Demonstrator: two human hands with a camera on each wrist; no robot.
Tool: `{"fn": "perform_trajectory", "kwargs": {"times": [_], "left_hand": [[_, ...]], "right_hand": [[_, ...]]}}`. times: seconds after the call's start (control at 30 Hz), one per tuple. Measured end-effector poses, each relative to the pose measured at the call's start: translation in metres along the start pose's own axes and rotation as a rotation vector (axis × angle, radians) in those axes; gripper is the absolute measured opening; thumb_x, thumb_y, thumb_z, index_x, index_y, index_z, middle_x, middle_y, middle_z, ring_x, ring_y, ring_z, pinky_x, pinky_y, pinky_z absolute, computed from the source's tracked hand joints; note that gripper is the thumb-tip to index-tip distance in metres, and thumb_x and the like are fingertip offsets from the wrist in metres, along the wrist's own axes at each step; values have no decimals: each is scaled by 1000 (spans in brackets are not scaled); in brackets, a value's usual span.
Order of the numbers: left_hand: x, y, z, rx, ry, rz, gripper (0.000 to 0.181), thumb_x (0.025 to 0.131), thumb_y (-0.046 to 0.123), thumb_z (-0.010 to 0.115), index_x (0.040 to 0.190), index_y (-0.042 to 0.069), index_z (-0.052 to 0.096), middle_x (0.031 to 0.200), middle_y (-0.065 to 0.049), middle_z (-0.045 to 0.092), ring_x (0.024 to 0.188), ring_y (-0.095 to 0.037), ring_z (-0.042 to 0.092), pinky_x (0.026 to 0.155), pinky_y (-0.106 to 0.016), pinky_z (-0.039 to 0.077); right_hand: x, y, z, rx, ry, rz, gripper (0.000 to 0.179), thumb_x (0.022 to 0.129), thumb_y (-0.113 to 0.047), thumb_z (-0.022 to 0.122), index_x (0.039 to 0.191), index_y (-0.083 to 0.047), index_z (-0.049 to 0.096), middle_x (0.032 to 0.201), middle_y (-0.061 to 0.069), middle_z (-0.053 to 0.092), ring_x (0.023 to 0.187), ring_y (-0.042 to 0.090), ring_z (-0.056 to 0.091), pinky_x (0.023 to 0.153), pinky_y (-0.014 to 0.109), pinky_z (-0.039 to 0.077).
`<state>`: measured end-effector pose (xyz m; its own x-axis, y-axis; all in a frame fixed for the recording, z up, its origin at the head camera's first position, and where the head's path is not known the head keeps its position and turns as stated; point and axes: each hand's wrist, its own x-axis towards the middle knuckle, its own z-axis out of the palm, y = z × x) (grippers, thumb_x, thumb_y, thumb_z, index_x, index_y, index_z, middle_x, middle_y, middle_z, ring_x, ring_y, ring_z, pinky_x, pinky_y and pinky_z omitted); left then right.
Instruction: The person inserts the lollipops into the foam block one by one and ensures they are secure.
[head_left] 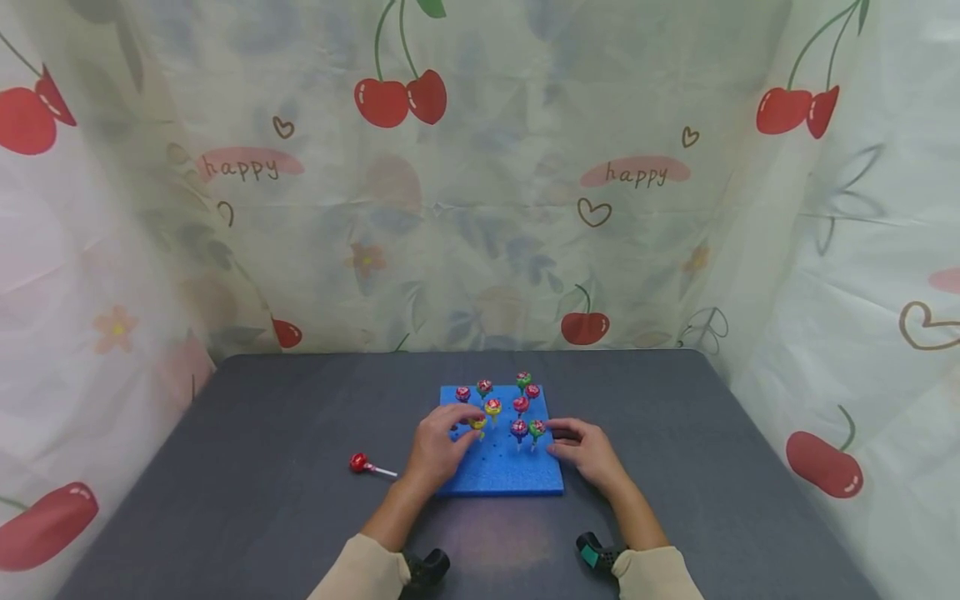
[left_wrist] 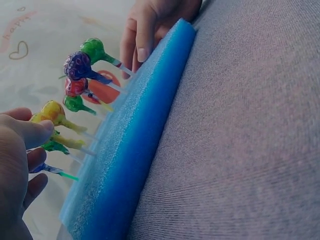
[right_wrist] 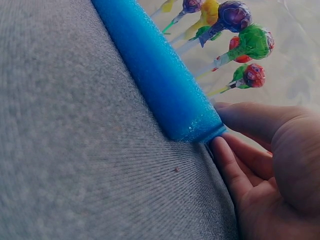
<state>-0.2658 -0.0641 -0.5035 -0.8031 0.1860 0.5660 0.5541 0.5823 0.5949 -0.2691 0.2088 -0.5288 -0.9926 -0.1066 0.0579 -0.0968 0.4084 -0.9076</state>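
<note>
A blue foam board (head_left: 498, 479) lies on the table with several wrapped lollipops standing on their sticks in it. My left hand (head_left: 441, 442) reaches over its left side and pinches the head of a yellow lollipop (left_wrist: 67, 141), whose stick is in the board. Just behind stands another yellow lollipop (head_left: 492, 407). At the board's right edge, my right hand (head_left: 588, 454) holds the edge near the corner, thumb and fingers against the foam. Nearest to it are a green lollipop (head_left: 537, 428) and a purple lollipop (head_left: 519, 429). My left fingers partly hide the lollipops behind them.
A red lollipop (head_left: 359, 462) lies loose on the dark grey table (head_left: 300, 417), left of the board. More red and green lollipops (head_left: 523, 379) stand toward the board's far edge. A cherry-printed curtain (head_left: 480, 275) hangs behind and along both sides.
</note>
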Motion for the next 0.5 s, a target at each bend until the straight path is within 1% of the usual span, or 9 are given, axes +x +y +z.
{"fn": "perform_trajectory", "kwargs": {"times": [0.2, 0.33, 0.5], "left_hand": [[-1, -1, 0, -28, -5, -14, 26, 81, 10, 80, 105, 18, 73, 108, 6, 67, 96, -10, 63, 82, -33, 55], [-1, 0, -2, -46, 4, -3, 27, 81, 10, 80, 105, 17, 73, 109, 5, 67, 95, -11, 63, 80, -35, 55], [-1, 0, -4, -54, 15, 7, 28, 81, 11, 80, 106, 17, 72, 107, 6, 66, 93, -10, 62, 78, -34, 56]], "right_hand": [[0, -1, 0, 1, 1, 2, 35, 87, -5, 72, 121, -10, 66, 118, 8, 64, 106, 25, 64, 91, 42, 51], [0, -1, 0, -2, 5, 5, 35, 87, -6, 73, 121, -11, 66, 118, 8, 64, 105, 25, 64, 91, 42, 51], [1, 0, 0, -8, 6, 10, 35, 87, -6, 73, 121, -11, 66, 118, 8, 64, 106, 25, 64, 91, 42, 51]]}}
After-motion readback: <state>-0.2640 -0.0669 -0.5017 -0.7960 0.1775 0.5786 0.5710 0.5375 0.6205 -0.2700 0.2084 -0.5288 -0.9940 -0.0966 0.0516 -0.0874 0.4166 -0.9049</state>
